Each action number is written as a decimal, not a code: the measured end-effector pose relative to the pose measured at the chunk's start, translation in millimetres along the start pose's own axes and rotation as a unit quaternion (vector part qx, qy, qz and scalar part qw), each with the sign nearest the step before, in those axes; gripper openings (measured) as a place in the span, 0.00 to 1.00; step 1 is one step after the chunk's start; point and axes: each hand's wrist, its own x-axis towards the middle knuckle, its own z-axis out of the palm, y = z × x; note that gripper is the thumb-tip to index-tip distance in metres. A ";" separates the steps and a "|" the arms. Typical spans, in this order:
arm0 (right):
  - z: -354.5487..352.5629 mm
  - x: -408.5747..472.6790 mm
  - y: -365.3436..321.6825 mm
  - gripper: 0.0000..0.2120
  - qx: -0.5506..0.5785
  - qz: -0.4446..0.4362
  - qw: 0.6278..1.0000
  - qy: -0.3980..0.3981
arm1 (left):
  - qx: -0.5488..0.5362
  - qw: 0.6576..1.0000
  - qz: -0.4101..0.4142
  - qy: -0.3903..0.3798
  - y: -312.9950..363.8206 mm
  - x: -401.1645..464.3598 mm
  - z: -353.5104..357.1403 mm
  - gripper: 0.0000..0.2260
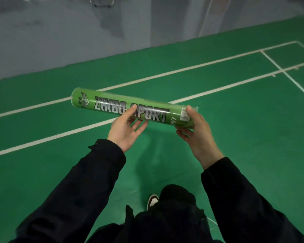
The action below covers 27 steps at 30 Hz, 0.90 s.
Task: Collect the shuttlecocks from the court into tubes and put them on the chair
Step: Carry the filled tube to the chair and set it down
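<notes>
Head view, left to right: green shuttlecock tube [133, 107] is held roughly level above the court floor [235, 137], far end up-left, near end down-right. Left hand [125, 130] supports it around mid-length, thumb over the lettering, fingers mostly straight under the barrel — more a cradle than a clamp. Right hand [196, 130] wraps the right end by the white label, thumb on top, fingers curled below. Hands sit apart along the tube, both touching it. Can't tell whether either end cap is on, or whether anything's inside; the wall is opaque. No shuttlecocks and no chair in view, only white court lines [165, 73], grey wall [60, 32] behind, dark sleeves and one shoe [153, 200] below. My read: the step in hand is readying the tube to open or load. To do it well: firm up the left hand's hold so the barrel can't roll, let the right hand work the end cap with a twist-and-pull, not a sideways pry, since thin tube walls dent easily. Tip the open end slightly up once it's uncapped so any contents stay put. Feed shuttlecocks cork-first, one direction only, so feathers nest without crushing. Keep the cap in the right hand, not on the floor.
</notes>
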 end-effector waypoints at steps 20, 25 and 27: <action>345.4 454.3 -175.7 0.37 -0.078 -0.002 0.990 -0.115 | -0.019 0.994 0.080 0.073 328.6 391.6 39.2 0.16; 437.4 577.7 -195.0 0.26 -0.087 -0.002 0.987 -0.135 | -0.050 0.990 0.096 0.095 404.9 520.8 35.8 0.21; 473.3 628.2 -209.5 0.26 -0.087 0.001 0.987 -0.132 | -0.055 0.989 0.093 0.099 441.8 576.2 35.0 0.23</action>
